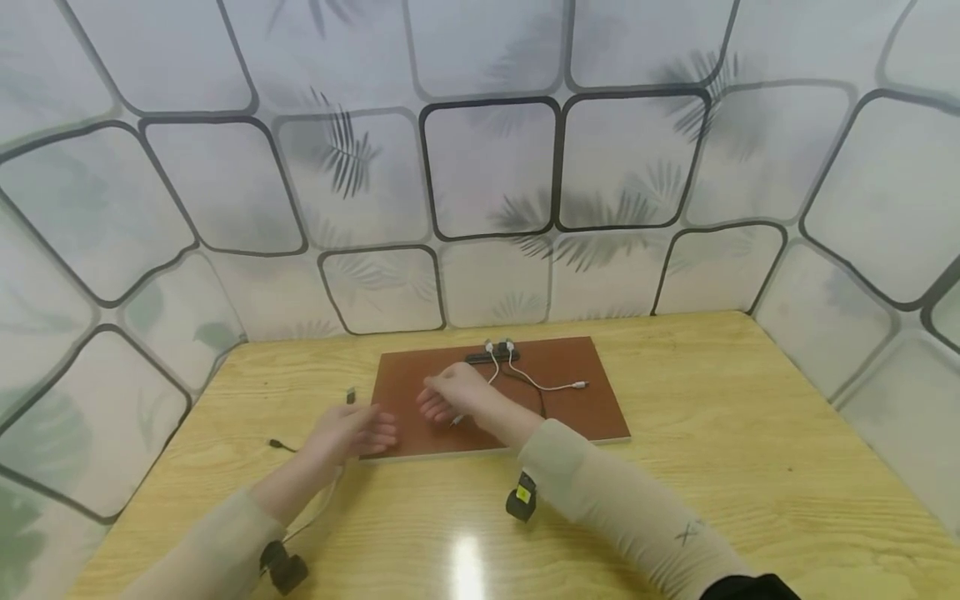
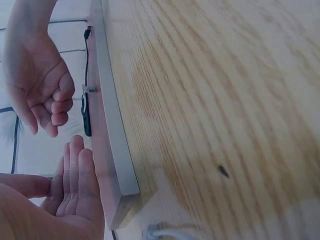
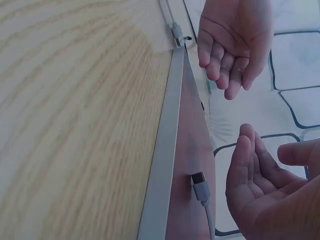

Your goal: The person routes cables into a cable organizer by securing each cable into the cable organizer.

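My left hand (image 1: 352,433) hovers over the left edge of a reddish-brown board (image 1: 558,367), fingers loosely extended and holding nothing. Above the board's left half is my right hand (image 1: 459,392), its fingers slightly bent with nothing in them. The palms face each other across a gap in the right wrist view. A black USB hub (image 1: 480,358) lies at the board's back, with white cables (image 1: 534,383) plugged into it. Below the right hand, a white cable's USB plug (image 3: 201,189) rests on the board. A pale USB plug (image 3: 177,35) lies just off the board's left side.
The board sits on a light wooden table (image 1: 712,433). On the table's left side lies a black cable plug (image 1: 277,444). A patterned fabric wall (image 1: 491,167) surrounds the back and sides. Black wrist cameras (image 1: 521,497) hang below the sleeves.
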Action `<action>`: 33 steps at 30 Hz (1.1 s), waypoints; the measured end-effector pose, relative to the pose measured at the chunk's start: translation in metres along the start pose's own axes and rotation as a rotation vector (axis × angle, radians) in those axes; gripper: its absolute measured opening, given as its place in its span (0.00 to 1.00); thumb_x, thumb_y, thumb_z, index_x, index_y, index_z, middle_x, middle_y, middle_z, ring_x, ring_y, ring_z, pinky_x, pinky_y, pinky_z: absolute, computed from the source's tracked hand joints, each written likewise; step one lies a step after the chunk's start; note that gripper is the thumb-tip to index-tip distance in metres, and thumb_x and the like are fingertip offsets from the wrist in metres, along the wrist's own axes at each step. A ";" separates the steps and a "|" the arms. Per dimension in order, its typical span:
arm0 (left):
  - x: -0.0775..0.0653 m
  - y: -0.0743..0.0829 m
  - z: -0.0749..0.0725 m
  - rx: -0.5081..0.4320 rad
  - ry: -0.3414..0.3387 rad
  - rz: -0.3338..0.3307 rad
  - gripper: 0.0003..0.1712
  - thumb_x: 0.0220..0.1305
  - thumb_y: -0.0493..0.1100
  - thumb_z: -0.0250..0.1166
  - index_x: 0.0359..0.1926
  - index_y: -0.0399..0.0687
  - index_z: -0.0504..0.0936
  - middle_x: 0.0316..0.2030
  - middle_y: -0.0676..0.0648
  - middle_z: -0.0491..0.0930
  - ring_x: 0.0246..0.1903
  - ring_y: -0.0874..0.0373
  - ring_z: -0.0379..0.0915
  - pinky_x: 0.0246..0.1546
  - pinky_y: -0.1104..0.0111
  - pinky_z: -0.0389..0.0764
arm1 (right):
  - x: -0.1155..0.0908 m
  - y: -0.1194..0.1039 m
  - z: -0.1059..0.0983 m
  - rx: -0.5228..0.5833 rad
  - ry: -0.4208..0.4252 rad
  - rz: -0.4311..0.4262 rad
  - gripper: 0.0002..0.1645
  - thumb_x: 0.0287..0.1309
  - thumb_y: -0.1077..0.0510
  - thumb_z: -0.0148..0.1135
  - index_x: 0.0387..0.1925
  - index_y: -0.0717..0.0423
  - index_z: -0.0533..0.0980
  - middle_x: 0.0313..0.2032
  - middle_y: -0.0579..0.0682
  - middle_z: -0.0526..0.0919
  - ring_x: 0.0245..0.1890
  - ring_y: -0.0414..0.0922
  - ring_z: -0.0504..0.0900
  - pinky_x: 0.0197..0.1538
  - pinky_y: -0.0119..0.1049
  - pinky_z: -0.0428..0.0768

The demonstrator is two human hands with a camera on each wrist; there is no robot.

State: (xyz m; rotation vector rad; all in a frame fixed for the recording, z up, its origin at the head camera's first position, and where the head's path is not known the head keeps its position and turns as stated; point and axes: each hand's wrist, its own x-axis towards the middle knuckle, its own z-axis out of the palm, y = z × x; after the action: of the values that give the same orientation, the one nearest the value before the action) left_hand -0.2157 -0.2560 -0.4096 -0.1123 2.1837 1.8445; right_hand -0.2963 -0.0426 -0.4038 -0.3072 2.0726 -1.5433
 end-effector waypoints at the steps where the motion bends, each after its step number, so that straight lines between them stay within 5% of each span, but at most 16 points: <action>1: -0.001 0.000 -0.002 0.004 -0.003 -0.001 0.26 0.85 0.40 0.48 0.59 0.15 0.75 0.37 0.46 0.92 0.35 0.65 0.88 0.42 0.72 0.90 | -0.001 0.000 0.002 -0.002 -0.006 -0.001 0.25 0.82 0.56 0.50 0.46 0.72 0.86 0.41 0.65 0.92 0.25 0.36 0.86 0.36 0.32 0.90; 15: -0.021 -0.008 -0.023 0.050 0.022 -0.012 0.25 0.84 0.41 0.48 0.58 0.17 0.78 0.40 0.44 0.93 0.35 0.65 0.89 0.44 0.71 0.90 | -0.006 -0.002 0.024 0.044 -0.033 -0.024 0.21 0.79 0.58 0.56 0.42 0.73 0.87 0.39 0.66 0.92 0.24 0.38 0.86 0.38 0.35 0.92; 33: -0.058 -0.021 -0.051 0.088 0.066 -0.034 0.28 0.86 0.44 0.48 0.61 0.17 0.75 0.45 0.44 0.92 0.41 0.64 0.89 0.49 0.73 0.89 | -0.019 0.004 0.065 -0.023 -0.141 -0.123 0.12 0.69 0.63 0.67 0.42 0.70 0.88 0.38 0.65 0.92 0.39 0.57 0.94 0.41 0.37 0.92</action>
State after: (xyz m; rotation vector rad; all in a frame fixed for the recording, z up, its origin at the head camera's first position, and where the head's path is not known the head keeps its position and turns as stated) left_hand -0.1629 -0.3163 -0.4072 -0.1935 2.2892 1.7469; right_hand -0.2452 -0.0854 -0.4157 -0.5457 1.9946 -1.5228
